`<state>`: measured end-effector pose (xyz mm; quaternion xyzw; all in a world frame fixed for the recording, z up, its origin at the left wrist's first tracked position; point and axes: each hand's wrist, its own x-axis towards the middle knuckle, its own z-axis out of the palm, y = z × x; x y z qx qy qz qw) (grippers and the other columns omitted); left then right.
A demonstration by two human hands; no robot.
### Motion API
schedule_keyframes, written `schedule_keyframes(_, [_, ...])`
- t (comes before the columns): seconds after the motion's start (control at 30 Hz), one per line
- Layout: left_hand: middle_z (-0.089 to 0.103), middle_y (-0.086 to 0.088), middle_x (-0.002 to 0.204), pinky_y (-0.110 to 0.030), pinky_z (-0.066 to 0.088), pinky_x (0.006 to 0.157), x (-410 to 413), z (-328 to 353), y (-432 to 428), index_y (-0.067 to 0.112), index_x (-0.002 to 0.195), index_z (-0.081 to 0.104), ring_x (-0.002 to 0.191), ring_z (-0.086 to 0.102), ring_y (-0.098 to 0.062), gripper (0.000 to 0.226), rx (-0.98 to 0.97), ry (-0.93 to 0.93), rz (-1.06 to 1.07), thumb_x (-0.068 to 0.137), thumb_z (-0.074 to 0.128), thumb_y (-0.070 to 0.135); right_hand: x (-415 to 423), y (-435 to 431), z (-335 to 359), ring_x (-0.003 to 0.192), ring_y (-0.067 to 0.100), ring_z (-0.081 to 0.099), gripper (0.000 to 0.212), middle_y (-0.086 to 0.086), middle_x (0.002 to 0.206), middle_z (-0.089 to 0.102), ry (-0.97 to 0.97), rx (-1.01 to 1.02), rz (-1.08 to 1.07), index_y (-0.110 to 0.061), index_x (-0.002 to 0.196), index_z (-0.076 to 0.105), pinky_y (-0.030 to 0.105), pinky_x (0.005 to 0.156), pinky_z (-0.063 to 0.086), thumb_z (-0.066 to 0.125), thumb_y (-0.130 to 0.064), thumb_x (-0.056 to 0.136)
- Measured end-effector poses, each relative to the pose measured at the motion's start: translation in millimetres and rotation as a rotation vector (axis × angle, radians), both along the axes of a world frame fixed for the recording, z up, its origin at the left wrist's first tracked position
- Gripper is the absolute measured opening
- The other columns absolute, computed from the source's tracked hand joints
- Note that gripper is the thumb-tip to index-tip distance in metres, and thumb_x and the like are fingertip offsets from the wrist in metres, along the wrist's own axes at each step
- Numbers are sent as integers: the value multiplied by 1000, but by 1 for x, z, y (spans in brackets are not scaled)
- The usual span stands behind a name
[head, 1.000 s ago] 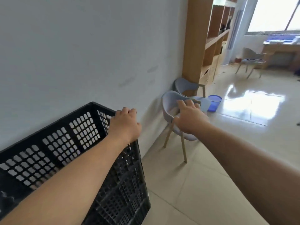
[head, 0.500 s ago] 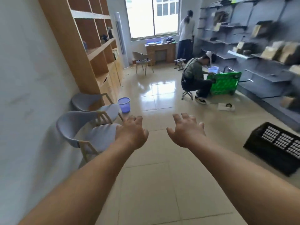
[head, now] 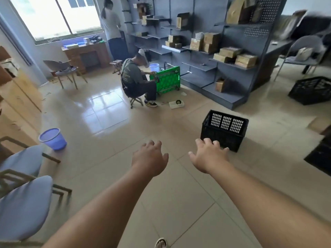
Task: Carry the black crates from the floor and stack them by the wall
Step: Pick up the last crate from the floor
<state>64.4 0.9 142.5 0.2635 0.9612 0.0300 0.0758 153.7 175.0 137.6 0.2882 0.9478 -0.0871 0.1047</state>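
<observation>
No writing or brand can be read anywhere; the print on the seated person's (head: 133, 77) back is too blurred to make out.

Hands: both empty, palms down, fingers spread, held side by side but apart over bare floor (head: 114, 158). Left hand (head: 150, 159) at about 6 o'clock of centre; right hand (head: 208, 155) just right of it, its fingertips overlapping the crate's lower edge in view. Contact cannot be told.

Nearest crate (head: 223, 130): upright on the floor at 3 o'clock of centre, open top, slotted walls. Second crate (head: 310, 90) at 2 o'clock, near the shelf unit (head: 227, 51). Part of a third dark crate (head: 319, 158) at the right edge.

Other items: blue bin (head: 52, 138) at 9 o'clock; grey chairs (head: 25, 203) at 8 o'clock, blurred. Seated person at 12 o'clock beside a green panel (head: 167, 79). Standing person (head: 112, 27) at 11 o'clock by the window. Shelf unit carries brown boxes (head: 234, 55).

Against 0.5 s ago: view has swung right. The nearest crate, then at the right edge, now sits near centre-right and close to the right hand. Chairs and bin have slid to the left edge; the wooden shelving is almost out of view. Two more crates have come into view. Hands empty and spread as before.
</observation>
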Motion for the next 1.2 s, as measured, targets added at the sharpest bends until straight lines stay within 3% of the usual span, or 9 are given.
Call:
schedule_keyframes(0.33, [50,-3,142,-45,46,98,-138,-39,114,23,143,44,133,46,-26,55,-21,-117,-215,99,39,55,-89,89,-26,135,29,38,65,2,151,41,-37,-17,-295,-28,149,34,53,102,41,31,-62,94])
schedule_keyframes(0.73, [53,-3,138,-44,45,92,-238,-66,266,22,140,48,127,50,-27,52,-111,-157,-421,98,39,52,-142,218,-53,134,30,39,62,2,148,43,-90,-80,-553,-28,148,37,53,101,38,31,-59,94])
schedule_keyframes(1.2, [53,-2,137,-44,43,95,-329,-62,505,23,139,48,127,49,-26,50,-112,-146,-349,99,39,51,-234,476,-64,130,29,43,58,2,141,48,-59,-129,-581,-27,141,42,50,98,40,31,-60,94])
